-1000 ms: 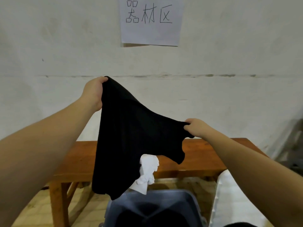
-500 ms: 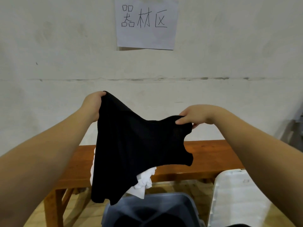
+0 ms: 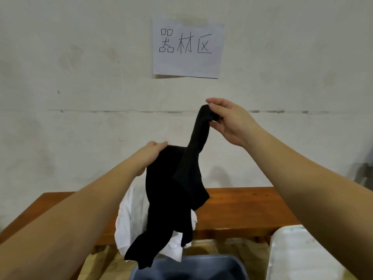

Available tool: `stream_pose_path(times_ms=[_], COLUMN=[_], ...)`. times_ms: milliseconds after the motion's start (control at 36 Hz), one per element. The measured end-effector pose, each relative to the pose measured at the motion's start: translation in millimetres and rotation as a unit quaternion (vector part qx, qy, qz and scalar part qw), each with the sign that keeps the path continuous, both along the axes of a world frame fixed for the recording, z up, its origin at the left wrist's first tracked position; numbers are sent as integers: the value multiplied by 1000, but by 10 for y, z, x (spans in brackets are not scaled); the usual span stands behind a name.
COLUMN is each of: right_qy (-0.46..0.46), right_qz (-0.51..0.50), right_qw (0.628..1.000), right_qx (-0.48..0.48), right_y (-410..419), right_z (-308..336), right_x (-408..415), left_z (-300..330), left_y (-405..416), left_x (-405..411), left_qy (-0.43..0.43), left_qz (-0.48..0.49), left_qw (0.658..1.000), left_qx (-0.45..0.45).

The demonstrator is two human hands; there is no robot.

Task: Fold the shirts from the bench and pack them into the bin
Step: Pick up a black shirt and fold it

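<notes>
The right hand (image 3: 230,121) was raised highest, its thumb and fingers pinching one bunched end of a black shirt (image 3: 171,199), so that a narrow strip of cloth stretched down and to the left from it. The left hand (image 3: 150,155) was lower and to the left, fingers curled over the upper edge of the same shirt and gripping it. Between and below the two hands the black shirt hung in loose folds in the air, its lowest ends dangling just above the rim of a grey bin (image 3: 232,265).

Behind the hanging cloth, below the left hand, a white shirt (image 3: 129,219) lay on a wooden bench (image 3: 242,209) and drooped over its front edge toward the bin. The bench ran across behind both forearms, against a pale wall (image 3: 80,77). Below the right forearm, beside the bin, was a white flat thing (image 3: 298,253); I could not tell what it was. On the wall above the hands hung a sheet of paper (image 3: 187,49) with three handwritten characters.
</notes>
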State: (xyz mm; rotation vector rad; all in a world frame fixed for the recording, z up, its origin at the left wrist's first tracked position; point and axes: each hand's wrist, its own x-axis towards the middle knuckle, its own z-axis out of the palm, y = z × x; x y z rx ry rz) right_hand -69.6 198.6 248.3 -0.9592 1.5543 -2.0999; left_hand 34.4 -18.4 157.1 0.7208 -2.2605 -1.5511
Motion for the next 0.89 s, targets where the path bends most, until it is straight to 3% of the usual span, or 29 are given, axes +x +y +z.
stream_pose_path(times_ms=[111,222,361,500,889], right_qy=[6,10,19,33,16], right_qz=[-32,-56,-79,-96,-128], right_qw=[999,996,994,992,984], right_qx=[-43,-66,-73,-77,-121], right_y=[-110,-212,-285,-315,-372], right_z=[109,155,180,214,326], right_x=[31,48,75,118,141], left_z=[-27,-67,-135,-71,-62], left_y=[235,463,580,761,1509], left_x=[71,129,187,201,111], left_qy=[4,-2,-27,32,235], left_qz=[-17,-22,-40,-80,-120], left_qw=[999,999,977,961,941], left_qx=[-26,48,206,262,212])
